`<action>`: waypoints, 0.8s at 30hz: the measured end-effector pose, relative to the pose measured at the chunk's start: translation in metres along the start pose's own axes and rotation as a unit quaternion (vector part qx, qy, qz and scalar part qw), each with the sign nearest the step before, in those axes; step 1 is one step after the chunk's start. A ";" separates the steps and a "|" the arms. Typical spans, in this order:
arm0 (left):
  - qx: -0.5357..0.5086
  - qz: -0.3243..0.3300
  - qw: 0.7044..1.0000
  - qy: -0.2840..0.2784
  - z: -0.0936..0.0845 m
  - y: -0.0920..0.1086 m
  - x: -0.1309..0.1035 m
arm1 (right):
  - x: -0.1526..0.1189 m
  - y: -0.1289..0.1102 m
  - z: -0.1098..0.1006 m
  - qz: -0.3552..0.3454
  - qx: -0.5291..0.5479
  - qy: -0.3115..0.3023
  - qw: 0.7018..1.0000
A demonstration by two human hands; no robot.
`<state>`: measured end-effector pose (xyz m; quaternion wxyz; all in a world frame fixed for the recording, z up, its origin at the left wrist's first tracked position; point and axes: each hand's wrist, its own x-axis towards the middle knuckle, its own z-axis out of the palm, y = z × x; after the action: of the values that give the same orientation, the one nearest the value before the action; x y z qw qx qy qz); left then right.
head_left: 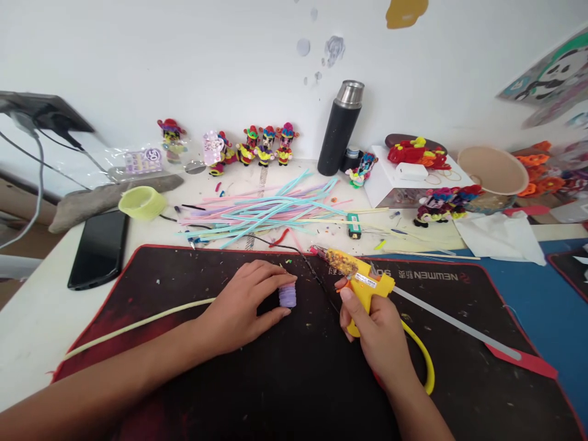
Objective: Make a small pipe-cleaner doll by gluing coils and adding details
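My left hand (250,303) rests on the dark mat, its thumb and fingers closed on a small purple coil of pipe cleaner (288,295). A long pale yellow pipe cleaner (138,323) runs across the mat and passes under that hand. In my right hand (379,324) is a yellow hot glue gun (367,288), gripped by its handle. Its dirty nozzle points left, toward the far side of the mat, apart from the purple coil. A whitish glue stick (459,324) sticks out of its back end.
Pink, blue and yellow pipe cleaners (275,211) lie heaped behind the mat (285,380). A phone (98,250) and yellow-green coil (142,203) lie left. Several small figures (267,147), a black thermos (340,131), a green lighter (353,225) and a white box (383,174) stand farther back.
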<state>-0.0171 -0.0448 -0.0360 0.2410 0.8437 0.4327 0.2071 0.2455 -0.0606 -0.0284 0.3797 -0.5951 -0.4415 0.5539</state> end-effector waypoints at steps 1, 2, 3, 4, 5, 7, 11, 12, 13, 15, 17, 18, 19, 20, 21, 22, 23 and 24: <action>-0.002 -0.001 1.000 0.006 0.001 0.000 0.001 | 0.000 0.000 0.000 0.001 -0.003 -0.002 1.000; -0.005 -0.002 1.000 0.012 0.003 0.001 0.001 | 0.000 -0.001 0.000 0.002 -0.006 -0.003 1.000; -0.007 0.000 1.000 0.017 0.004 0.001 0.001 | 0.000 -0.001 0.000 0.001 -0.006 -0.003 1.000; -0.007 0.002 1.000 0.021 0.004 0.001 0.001 | 0.000 -0.002 0.001 0.000 -0.006 -0.001 1.000; -0.004 0.004 1.000 0.022 0.004 0.001 0.000 | -0.001 -0.002 0.001 -0.001 -0.005 0.002 1.000; 0.008 0.010 1.000 0.019 0.004 0.001 -0.001 | -0.001 -0.003 0.001 -0.002 -0.006 0.004 1.000; 0.020 0.006 1.000 0.020 0.004 0.000 -0.003 | 0.000 -0.003 0.001 0.004 -0.015 0.000 1.000; 0.017 0.005 1.000 0.022 0.005 -0.001 -0.003 | 0.000 -0.002 0.001 0.005 -0.016 0.000 1.000; 0.014 0.005 1.000 0.024 0.005 -0.001 -0.003 | 0.000 -0.002 0.001 0.006 -0.017 0.000 1.000; 0.006 0.004 1.000 0.028 0.006 -0.002 -0.003 | 0.000 -0.002 0.001 0.006 -0.025 -0.001 1.000; -0.004 0.002 1.000 0.031 0.007 -0.003 -0.002 | 0.000 -0.003 0.001 0.006 -0.031 0.001 1.000; -0.009 0.003 0.999 0.033 0.007 -0.004 -0.002 | -0.001 -0.004 0.001 0.007 -0.031 0.003 0.999; -0.013 0.004 0.999 0.035 0.007 -0.004 -0.002 | -0.001 -0.004 0.001 0.009 -0.031 0.004 0.999; -0.016 0.005 0.999 0.035 0.006 -0.004 -0.002 | -0.001 -0.005 0.001 0.011 -0.029 0.005 1.000; -0.019 0.005 0.999 0.035 0.006 -0.004 -0.002 | -0.001 -0.005 0.001 0.013 -0.028 0.006 1.000; -0.021 0.004 0.999 0.034 0.006 -0.004 -0.002 | -0.001 -0.006 0.001 0.015 -0.028 0.004 0.999; -0.024 0.003 0.999 0.033 0.005 -0.003 -0.002 | 0.000 -0.006 0.001 0.017 -0.030 0.004 0.999; -0.026 0.002 0.999 0.031 0.005 -0.003 -0.002 | 0.000 -0.006 0.002 0.018 -0.032 0.003 0.999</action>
<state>-0.0177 -0.0460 -0.0420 0.2486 0.8312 0.4329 0.2448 0.2432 -0.0586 -0.0226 0.3517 -0.6161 -0.4469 0.5450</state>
